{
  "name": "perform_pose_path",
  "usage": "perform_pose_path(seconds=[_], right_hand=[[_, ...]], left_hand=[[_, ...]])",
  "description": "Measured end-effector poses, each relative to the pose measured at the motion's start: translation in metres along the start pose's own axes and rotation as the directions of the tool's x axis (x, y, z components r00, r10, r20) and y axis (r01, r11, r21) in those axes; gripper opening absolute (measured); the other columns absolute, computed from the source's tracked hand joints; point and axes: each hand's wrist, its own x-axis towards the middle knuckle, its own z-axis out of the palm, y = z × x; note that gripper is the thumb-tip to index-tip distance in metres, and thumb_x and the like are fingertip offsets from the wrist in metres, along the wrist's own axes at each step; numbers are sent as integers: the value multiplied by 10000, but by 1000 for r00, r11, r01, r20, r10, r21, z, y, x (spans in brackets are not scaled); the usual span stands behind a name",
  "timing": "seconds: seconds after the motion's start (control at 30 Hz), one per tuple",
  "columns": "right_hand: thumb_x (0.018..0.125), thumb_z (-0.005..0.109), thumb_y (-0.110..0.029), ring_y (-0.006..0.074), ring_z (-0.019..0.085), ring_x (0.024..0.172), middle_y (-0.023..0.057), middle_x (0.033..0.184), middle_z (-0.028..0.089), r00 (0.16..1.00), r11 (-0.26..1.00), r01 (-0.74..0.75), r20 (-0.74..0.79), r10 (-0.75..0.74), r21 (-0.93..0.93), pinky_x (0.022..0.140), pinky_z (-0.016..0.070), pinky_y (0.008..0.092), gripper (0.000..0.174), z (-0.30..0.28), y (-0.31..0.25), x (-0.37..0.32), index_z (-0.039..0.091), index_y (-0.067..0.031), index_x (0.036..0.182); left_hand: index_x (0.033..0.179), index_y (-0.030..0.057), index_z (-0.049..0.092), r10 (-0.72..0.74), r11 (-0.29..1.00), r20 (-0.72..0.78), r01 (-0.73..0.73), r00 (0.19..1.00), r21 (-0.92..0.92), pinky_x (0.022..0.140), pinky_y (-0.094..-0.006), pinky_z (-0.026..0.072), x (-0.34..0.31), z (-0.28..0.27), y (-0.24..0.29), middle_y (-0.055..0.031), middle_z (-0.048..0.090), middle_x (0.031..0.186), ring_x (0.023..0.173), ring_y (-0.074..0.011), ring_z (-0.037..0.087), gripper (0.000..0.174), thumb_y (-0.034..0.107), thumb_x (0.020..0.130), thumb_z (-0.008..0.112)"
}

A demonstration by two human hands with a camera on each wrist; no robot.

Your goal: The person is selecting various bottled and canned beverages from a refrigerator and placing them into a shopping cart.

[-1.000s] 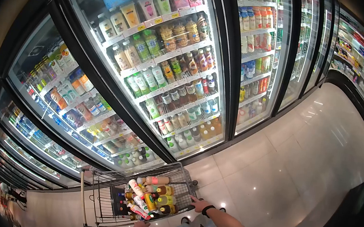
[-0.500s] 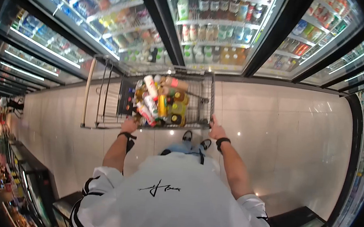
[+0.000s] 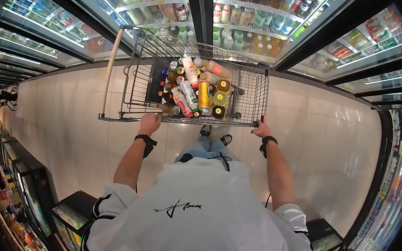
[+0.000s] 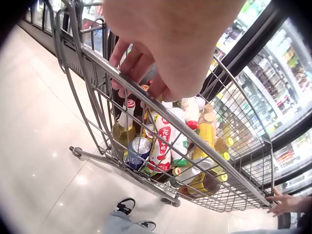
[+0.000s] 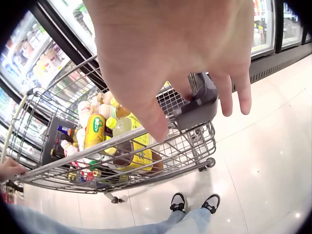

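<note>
A grey wire shopping cart [image 3: 246, 69] stands sideways in front of me, its pale push bar [image 3: 111, 69] at the left. My left hand [image 3: 149, 124] grips the near top rail, its fingers bent over to the inside in the left wrist view. At the near right corner, my right hand [image 3: 263, 128] rests on the dark corner bumper [image 5: 197, 105]; its thumb lies along the rail and two fingers hang straight outside. Bottles and cans are heaped in the cart, among them a yellow can [image 3: 204, 95], a white bottle [image 3: 188, 69] and a red-and-white bottle [image 4: 162, 141].
Glass-doored drink coolers [image 3: 251, 18] run along the far side, close behind the cart. Pale tiled floor [image 3: 320, 153] stretches to both sides. Another person [image 3: 3, 96] stands at the far left. Low black display cases [image 3: 77, 210] stand behind me.
The view has tilted down from the cooler shelves to the cart and my body. The cart now appears farther right in view, with both hands staying at its near side.
</note>
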Motion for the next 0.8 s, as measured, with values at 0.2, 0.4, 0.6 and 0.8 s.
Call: perform_pose_path(seconds=[0.2,0.4,0.6,0.8], right_hand=[[681,728,-289,408,529,1245,203,1617,-52,996,997,-69,58,67,41,1013,467,435,810,34,-3,14,468,-24,1401],[658,707,-214,478,493,1254,229,1610,18,986,988,-137,-83,144,77,982,491,468,953,53,-45,-38,261,-75,1489],[732,715,-235,446,443,1311,196,1619,18,971,970,-239,-26,238,-35,1023,455,490,935,59,-27,-33,211,-97,1507],[769,714,-332,386,133,1481,178,1620,38,923,916,-368,-181,340,-157,1129,230,623,970,86,-65,-41,179,-56,1529]], left_hand=[[829,97,776,41,991,107,-27,993,-129,736,-470,550,19,-14,2,-198,694,767,744,-380,676,311,364,831,617],[761,65,755,163,975,331,-101,930,-196,730,-430,560,38,8,-3,-172,664,652,675,-336,679,334,330,814,561],[734,57,740,46,951,420,89,906,-296,712,-408,559,34,32,12,-167,705,721,716,-314,700,372,388,789,578],[702,-32,662,358,760,462,34,811,-649,477,-342,537,67,73,-39,-145,675,626,557,-262,704,461,378,906,604]])
